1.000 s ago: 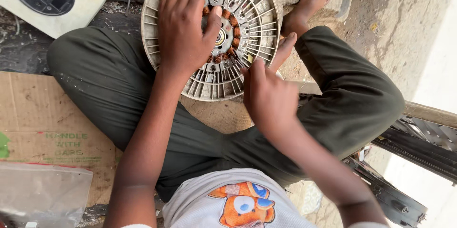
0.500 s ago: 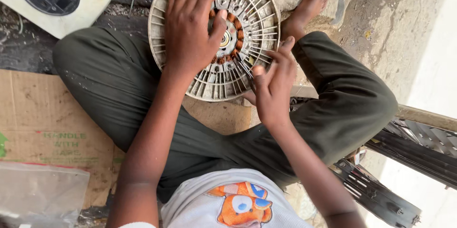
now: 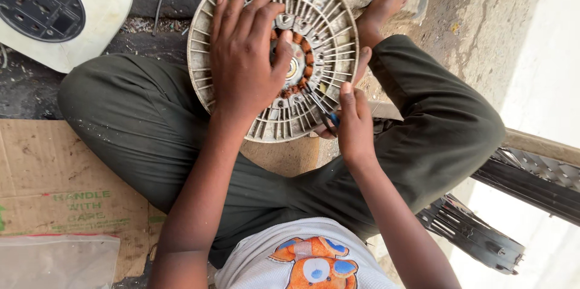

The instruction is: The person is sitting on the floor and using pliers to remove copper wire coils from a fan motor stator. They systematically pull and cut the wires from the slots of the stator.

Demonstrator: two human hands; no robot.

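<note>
On ribbed disc (image 3: 329, 14), both hands.

A flattened brown cardboard sheet (image 3: 66, 186) is laid on the ground at the lower left, beside the seated person's knee, and green printed lettering (image 3: 81, 206) is seen on it, with a trace of green at its left edge. A clear plastic bag (image 3: 57, 262) with a thin red strip along its top is placed over the cardboard's lower corner.
</note>
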